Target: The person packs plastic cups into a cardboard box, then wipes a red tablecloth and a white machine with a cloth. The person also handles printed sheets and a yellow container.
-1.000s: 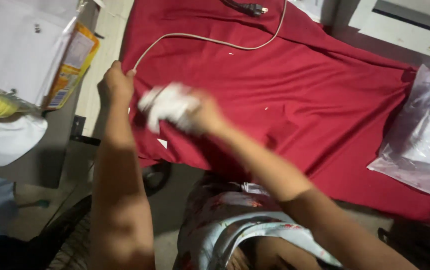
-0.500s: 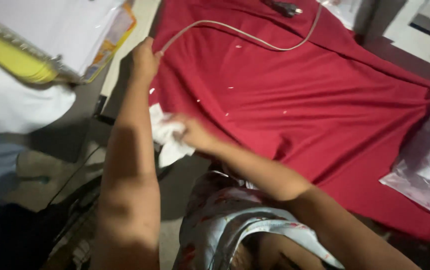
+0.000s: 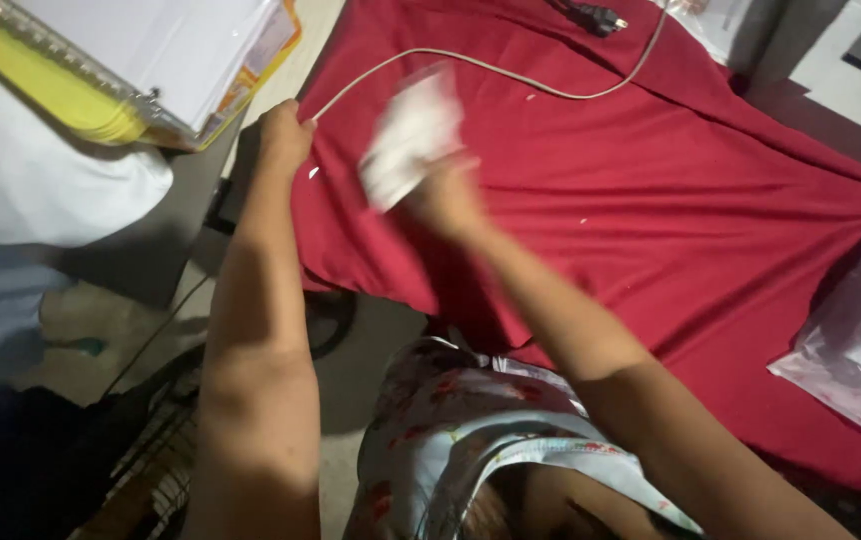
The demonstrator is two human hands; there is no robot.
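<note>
My left hand (image 3: 284, 135) pinches the white cord (image 3: 511, 72) at the red cloth's (image 3: 651, 200) edge, pinning it, while my right hand (image 3: 446, 195) grips a white rag (image 3: 411, 135) above the cloth.

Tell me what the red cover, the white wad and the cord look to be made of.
Red cover: soft matte woven fabric; it creases and drapes. White wad in the right hand: probably cloth or tissue, blurred. Cord, pinched by the left hand: smooth pale plastic sheath.
</note>
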